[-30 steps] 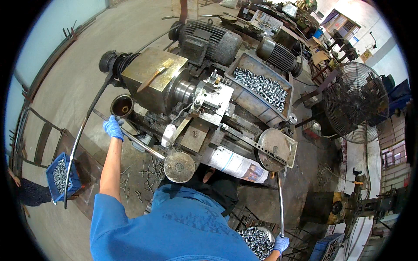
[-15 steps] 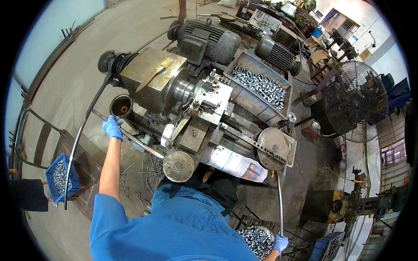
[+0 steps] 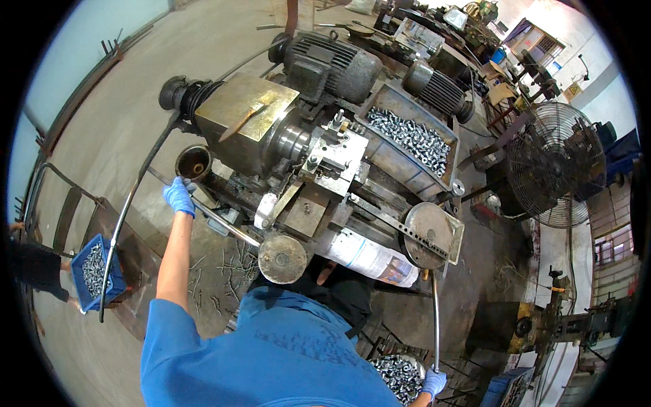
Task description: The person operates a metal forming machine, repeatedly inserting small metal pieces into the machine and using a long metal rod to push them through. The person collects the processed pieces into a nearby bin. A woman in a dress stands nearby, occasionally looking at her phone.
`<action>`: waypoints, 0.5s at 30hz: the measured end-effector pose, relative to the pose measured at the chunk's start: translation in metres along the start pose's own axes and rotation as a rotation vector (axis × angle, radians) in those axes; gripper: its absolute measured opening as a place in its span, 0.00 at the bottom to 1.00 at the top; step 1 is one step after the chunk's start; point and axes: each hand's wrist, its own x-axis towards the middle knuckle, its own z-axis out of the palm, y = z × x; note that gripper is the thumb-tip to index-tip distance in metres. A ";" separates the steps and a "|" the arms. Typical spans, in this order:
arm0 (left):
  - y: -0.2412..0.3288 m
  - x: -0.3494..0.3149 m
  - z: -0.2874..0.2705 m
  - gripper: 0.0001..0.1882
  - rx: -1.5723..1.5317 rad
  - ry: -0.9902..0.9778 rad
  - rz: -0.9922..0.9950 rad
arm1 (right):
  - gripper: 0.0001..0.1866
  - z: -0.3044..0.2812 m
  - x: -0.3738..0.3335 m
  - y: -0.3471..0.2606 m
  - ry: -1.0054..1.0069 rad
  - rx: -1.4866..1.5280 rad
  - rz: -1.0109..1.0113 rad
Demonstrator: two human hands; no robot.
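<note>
In its thin blue glove, my left hand (image 3: 179, 197) is wrapped round a long metal lever (image 3: 234, 233) at the left of a lathe-like machine. That lever runs down to the left round knob-like disc (image 3: 282, 259). At the lower right my gloved right hand (image 3: 434, 383) closes round the bottom end of a second steel lever (image 3: 436, 319), which hangs from below the larger right disc (image 3: 429, 234). Between the hands lies the machine's tool slide (image 3: 342, 159), facing the round steel chuck (image 3: 293, 142). What the chuck holds is too small to tell.
Behind the slide stands a grey bin (image 3: 400, 175) of small metal parts. A bucket (image 3: 422, 366) of similar parts is beside my right hand. At left, another person's sleeve (image 3: 41, 268) reaches beside a blue crate (image 3: 121, 281). A caged fan (image 3: 556, 163) stands at right.
The view has shifted slightly, moving the machine a little right in the picture. Both hands keep their hold on the levers. The other person's arm at left has moved.
</note>
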 end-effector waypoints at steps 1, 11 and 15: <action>-0.001 0.001 0.001 0.07 -0.003 0.000 -0.002 | 0.23 0.003 0.002 0.001 0.000 -0.013 0.004; -0.005 0.006 -0.003 0.06 -0.016 -0.021 -0.022 | 0.22 -0.007 -0.008 -0.010 -0.014 0.006 0.045; -0.001 0.003 -0.002 0.06 -0.004 -0.010 -0.035 | 0.27 -0.004 -0.010 -0.009 0.043 -0.002 -0.016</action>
